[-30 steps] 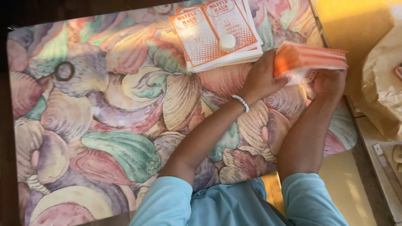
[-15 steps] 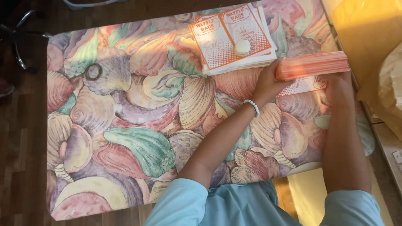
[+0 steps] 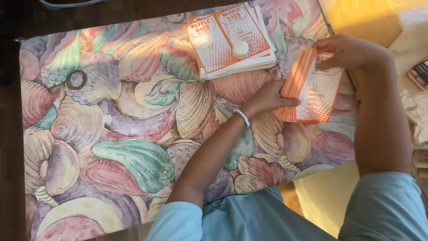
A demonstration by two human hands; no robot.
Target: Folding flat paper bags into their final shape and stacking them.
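Both my hands hold a thick stack of orange-and-white printed paper sheets (image 3: pixel 314 89) over the right side of the table. My left hand (image 3: pixel 267 96), with a white bead bracelet on the wrist, grips the stack's left edge. My right hand (image 3: pixel 345 51) pinches its top right corner. The stack is tilted so its printed face shows. A second stack of the same orange-and-white sheets (image 3: pixel 227 40) lies flat at the far middle of the table, with a small white round lid (image 3: pixel 240 48) resting on it.
The table carries a cloth with a large seashell pattern (image 3: pixel 133 129). A small dark ring (image 3: pixel 76 79) lies at its far left. A brown cardboard box (image 3: pixel 365 18) stands at the far right, with crumpled paper (image 3: pixel 417 107) beside it. Dark floor shows on the left.
The held stack was edge-on, standing on the table; now it is turned so its printed face shows. My right hand moved from below it to its top corner.
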